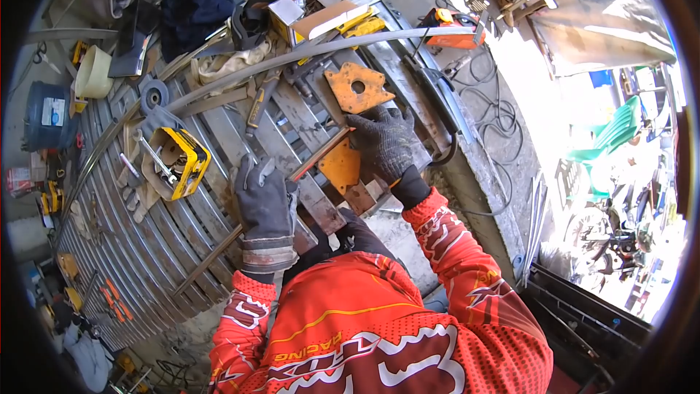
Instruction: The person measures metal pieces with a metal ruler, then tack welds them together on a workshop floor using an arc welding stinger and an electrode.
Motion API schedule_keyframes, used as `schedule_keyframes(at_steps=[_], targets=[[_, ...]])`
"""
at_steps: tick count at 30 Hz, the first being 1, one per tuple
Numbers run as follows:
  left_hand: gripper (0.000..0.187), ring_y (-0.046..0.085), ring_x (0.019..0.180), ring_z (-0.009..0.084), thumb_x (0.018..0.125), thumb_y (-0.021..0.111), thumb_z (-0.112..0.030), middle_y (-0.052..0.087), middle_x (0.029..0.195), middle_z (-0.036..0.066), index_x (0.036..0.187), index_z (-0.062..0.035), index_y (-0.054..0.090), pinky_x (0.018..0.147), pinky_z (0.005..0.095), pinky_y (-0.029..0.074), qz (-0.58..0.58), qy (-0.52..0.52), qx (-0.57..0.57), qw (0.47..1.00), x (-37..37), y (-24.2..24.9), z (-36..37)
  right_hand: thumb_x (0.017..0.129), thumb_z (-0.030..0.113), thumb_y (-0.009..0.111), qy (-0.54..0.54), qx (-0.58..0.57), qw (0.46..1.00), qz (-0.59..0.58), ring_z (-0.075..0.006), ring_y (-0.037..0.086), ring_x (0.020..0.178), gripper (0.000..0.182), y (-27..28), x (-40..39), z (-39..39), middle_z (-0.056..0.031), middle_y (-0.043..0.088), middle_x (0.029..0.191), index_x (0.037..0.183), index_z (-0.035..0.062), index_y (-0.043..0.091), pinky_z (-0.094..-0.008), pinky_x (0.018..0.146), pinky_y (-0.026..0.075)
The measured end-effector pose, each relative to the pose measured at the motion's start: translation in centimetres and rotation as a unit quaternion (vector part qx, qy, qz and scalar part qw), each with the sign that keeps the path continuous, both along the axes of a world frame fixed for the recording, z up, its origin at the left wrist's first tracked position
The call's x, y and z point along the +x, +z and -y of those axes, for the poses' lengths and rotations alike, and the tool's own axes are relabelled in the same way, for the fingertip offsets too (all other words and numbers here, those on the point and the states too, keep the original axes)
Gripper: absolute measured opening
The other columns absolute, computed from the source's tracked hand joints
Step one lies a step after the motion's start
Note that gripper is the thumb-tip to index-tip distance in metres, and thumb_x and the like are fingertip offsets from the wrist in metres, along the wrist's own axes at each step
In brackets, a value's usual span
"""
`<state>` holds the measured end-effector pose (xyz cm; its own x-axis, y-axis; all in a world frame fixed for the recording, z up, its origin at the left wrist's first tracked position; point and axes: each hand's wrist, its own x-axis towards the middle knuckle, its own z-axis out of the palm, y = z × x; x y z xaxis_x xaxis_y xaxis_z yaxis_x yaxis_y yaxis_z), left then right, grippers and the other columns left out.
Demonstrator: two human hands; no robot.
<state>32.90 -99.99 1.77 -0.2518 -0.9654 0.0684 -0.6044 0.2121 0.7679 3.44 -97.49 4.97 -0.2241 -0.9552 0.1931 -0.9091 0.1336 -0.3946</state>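
The fingers of my right hand [386, 142] were slightly spread, palm down, at the upper end of a metal bar [321, 154]; I couldn't tell whether they gripped it. My left hand [263, 195] had its fingers loosely bent near the bar's lower end, and I couldn't tell whether they held anything. One orange plate [346, 92] lay just beyond my right fingertips, a second plate [340, 168] beside the bar. Farther left sat a yellow-and-black tub [195, 164].
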Motion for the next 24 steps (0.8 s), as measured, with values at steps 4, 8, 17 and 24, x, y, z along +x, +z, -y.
schedule_keyframes(at_steps=[4, 8, 17, 24], targets=[[0.031, 0.045, 0.144, 0.0257, 0.09, 0.077, -0.011, 0.059, 0.138, 0.006, 0.12, -0.0142, 0.071, 0.128, 0.0384, 0.031, 0.301, -0.071, -0.167, 0.936, -0.4, 3.0, 0.3, 0.083, 0.031, 0.081, -0.004, -0.001, 1.0, 0.007, -0.034, 0.063, 0.119, 0.035, 0.2, 0.0, -0.1, -0.0042, 0.072, 0.123, 0.118, 0.0258, 0.08, -0.0591, 0.106, 0.037], [0.027, 0.043, 0.145, 0.0282, 0.088, 0.078, -0.011, 0.06, 0.137, 0.006, 0.113, -0.0169, 0.074, 0.128, 0.0391, 0.031, 0.252, -0.053, -0.166, 0.952, -1.0, 4.1, 0.1, 0.084, 0.03, 0.081, -0.001, 0.001, 1.0, 0.015, -0.0341, 0.063, 0.118, 0.035, 0.9, 0.0, -0.1, -0.0044, 0.072, 0.123, 0.118, 0.0245, 0.08, -0.0566, 0.106, 0.038], [0.043, 0.064, 0.121, 0.0247, 0.091, 0.071, 0.009, 0.059, 0.138, 0.012, 0.132, -0.0011, 0.061, 0.104, 0.034, 0.057, 0.006, -0.008, -0.054, 0.999, -0.9, 1.7, -0.1, 0.085, 0.031, 0.08, 0.003, 0.002, 1.0, 0.005, -0.0352, 0.063, 0.118, 0.036, 1.0, -0.2, -0.3, -0.0057, 0.072, 0.124, 0.12, 0.0228, 0.079, -0.0574, 0.107, 0.038], [0.037, 0.062, 0.126, 0.0237, 0.089, 0.076, 0.004, 0.06, 0.138, 0.011, 0.124, -0.0031, 0.067, 0.108, 0.032, 0.055, 0.188, -0.057, -0.175, 0.965, -1.0, 4.2, 0.2, 0.085, 0.032, 0.08, 0.002, 0.018, 1.0, 0.005, -0.036, 0.063, 0.118, 0.039, 1.3, -0.2, -0.3, -0.0062, 0.07, 0.126, 0.123, 0.023, 0.077, -0.0583, 0.107, 0.038]])
